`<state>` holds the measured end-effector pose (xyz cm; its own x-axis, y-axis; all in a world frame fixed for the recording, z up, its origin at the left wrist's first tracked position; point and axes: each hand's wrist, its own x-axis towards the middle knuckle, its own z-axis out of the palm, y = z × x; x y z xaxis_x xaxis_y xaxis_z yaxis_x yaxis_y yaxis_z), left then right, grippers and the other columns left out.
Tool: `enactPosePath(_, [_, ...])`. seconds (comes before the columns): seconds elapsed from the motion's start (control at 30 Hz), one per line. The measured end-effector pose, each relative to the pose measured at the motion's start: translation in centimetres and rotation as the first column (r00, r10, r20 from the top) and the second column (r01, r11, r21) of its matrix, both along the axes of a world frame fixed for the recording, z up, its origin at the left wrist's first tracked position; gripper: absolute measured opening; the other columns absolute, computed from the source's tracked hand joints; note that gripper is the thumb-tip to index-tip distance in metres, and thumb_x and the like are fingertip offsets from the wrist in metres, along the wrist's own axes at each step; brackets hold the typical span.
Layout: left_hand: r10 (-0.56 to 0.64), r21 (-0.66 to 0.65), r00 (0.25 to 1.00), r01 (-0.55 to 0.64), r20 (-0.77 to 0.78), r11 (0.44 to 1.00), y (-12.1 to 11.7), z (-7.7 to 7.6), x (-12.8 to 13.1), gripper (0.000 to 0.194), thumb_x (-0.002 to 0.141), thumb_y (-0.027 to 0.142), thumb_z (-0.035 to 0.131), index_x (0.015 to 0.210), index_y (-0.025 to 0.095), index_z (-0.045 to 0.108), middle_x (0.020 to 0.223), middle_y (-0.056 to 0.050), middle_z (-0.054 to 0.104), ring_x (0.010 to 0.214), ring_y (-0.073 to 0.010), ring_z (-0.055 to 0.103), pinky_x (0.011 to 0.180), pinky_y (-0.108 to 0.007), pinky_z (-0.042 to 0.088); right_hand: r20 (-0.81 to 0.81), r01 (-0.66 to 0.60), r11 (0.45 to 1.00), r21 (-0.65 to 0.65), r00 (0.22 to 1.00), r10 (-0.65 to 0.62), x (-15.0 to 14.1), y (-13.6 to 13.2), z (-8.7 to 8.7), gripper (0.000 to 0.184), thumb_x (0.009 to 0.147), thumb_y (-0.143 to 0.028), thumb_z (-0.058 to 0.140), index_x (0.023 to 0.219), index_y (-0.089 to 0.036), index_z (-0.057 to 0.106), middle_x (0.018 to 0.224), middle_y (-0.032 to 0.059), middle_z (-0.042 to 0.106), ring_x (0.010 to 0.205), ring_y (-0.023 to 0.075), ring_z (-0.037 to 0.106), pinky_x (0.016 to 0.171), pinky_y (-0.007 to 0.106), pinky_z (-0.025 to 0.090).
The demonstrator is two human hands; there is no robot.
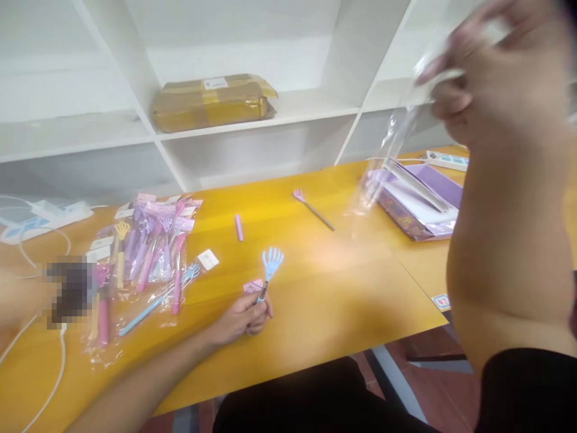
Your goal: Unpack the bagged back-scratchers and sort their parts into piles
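My left hand (246, 319) is closed around a light-blue back scratcher (272, 264), its claw pointing up above the table. High on the right, my right hand (489, 78) is blurred and pinches a clear plastic bag (387, 147) that hangs down and looks empty. Close to my left hand lie a small pink card (253, 286) and a white tag (208, 260). A short purple tube (238, 228) lies farther back. Beyond it is a pink-clawed back scratcher (314, 209) with a bare metal rod.
Bagged back scratchers (153, 240) are heaped on the left. Beside them a blurred forearm (20, 297) reaches in, its end pixelated. A purple box (417, 201) with papers stands right. Power strips (49, 219) and cables lie at the back. A taped carton (214, 103) rests on the shelf.
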<state>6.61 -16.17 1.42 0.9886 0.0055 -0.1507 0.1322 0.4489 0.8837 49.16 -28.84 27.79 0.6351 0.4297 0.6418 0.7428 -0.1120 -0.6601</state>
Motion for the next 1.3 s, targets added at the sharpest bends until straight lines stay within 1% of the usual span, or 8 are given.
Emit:
enactPosePath(0.1, [0.047,-0.094,0.998,-0.044,0.029,0.995,0.3,-1.1,0.3,0.046,0.105,0.062,0.062,0.104,0.015,0.060,0.064,0.010,0.034,0.048,-0.0061,0.027,0.048,-0.022,0.024,-0.228,-0.103,0.946,-0.309,0.973,0.031,5.8,1.7,-3.5,0.045,0.103,-0.039,0.050,0.079,-0.003,0.064,0.096,0.0114,0.078,0.058,-0.0066,0.050,0.058,0.035,0.026])
enactPosePath(0.2, [0.058,-0.169,0.998,-0.052,0.030,0.984,0.6,-2.0,0.4,0.043,0.108,0.058,0.057,0.108,0.015,0.062,0.065,0.009,0.039,0.046,-0.0055,0.027,0.047,-0.021,0.025,-0.229,-0.152,0.704,-0.694,0.973,-0.016,8.4,4.1,-9.9,0.041,0.110,-0.023,0.042,0.118,0.005,0.070,0.105,0.0220,0.078,0.056,-0.0079,0.048,0.062,0.024,0.035])
enactPosePath(0.3, [0.062,-0.193,0.998,-0.058,0.017,0.979,0.8,-2.4,0.3,0.040,0.111,0.054,0.053,0.109,0.015,0.062,0.066,0.009,0.038,0.047,-0.0052,0.027,0.048,-0.021,0.025,-0.215,-0.128,0.579,-0.805,0.973,-0.085,9.4,6.6,-15.9,0.027,0.109,-0.010,0.052,0.121,0.002,0.073,0.099,0.0174,0.080,0.058,-0.0014,0.056,0.068,0.020,0.042])
enactPosePath(0.43, [0.039,-0.199,0.999,-0.042,-0.022,0.979,0.9,-2.0,0.1,0.037,0.109,0.051,0.058,0.109,0.014,0.063,0.067,0.008,0.040,0.049,-0.0052,0.026,0.050,-0.021,0.024,-0.086,0.008,0.558,-0.830,0.986,-0.142,9.7,9.1,-20.2,0.030,0.100,-0.014,0.068,0.129,-0.007,0.075,0.119,0.0188,0.077,0.090,0.0184,0.073,0.087,0.027,0.054])
enactPosePath(0.6, [-0.017,-0.285,1.000,0.020,0.015,0.958,1.0,-1.4,0.1,0.040,0.109,0.051,0.057,0.113,0.012,0.067,0.066,0.006,0.043,0.047,-0.0060,0.030,0.048,-0.022,0.026,0.186,0.199,0.633,-0.748,0.979,-0.088,5.9,8.3,-22.1,0.057,0.107,-0.036,0.055,0.159,-0.013,0.052,0.161,0.0274,0.045,0.125,0.0371,0.066,0.099,0.045,0.054])
enactPosePath(0.73, [-0.009,-0.318,1.000,0.017,0.028,0.948,1.2,-1.2,0.2,0.037,0.112,0.046,0.051,0.116,0.013,0.069,0.066,0.006,0.043,0.046,-0.0056,0.029,0.046,-0.020,0.028,0.273,0.205,0.540,-0.816,0.961,0.047,0.2,5.8,-23.4,0.051,0.109,-0.047,0.050,0.148,-0.016,0.057,0.146,0.0228,0.057,0.117,0.0355,0.067,0.092,0.042,0.054])
enactPosePath(0.9, [0.060,-0.268,0.998,-0.060,-0.006,0.962,1.4,-0.9,0.1,0.034,0.112,0.047,0.052,0.115,0.017,0.068,0.066,0.008,0.040,0.043,-0.0037,0.024,0.042,-0.017,0.026,0.181,0.166,0.462,-0.871,0.983,-0.011,-3.1,5.1,-24.1,0.041,0.111,-0.043,0.049,0.137,-0.012,0.059,0.131,0.0225,0.065,0.116,0.0341,0.066,0.094,0.039,0.051])
enactPosePath(1.3, [0.035,-0.037,0.984,-0.042,-0.176,0.998,2.3,1.4,0.6,0.044,0.106,0.059,0.060,0.121,0.018,0.061,0.067,0.011,0.040,0.042,-0.0021,0.016,0.040,-0.017,0.013,0.040,0.018,0.582,-0.813,0.999,0.025,-5.8,7.0,-26.6,0.031,0.109,-0.021,0.045,0.130,-0.006,0.062,0.124,0.0239,0.065,0.094,0.0272,0.068,0.083,0.034,0.050])
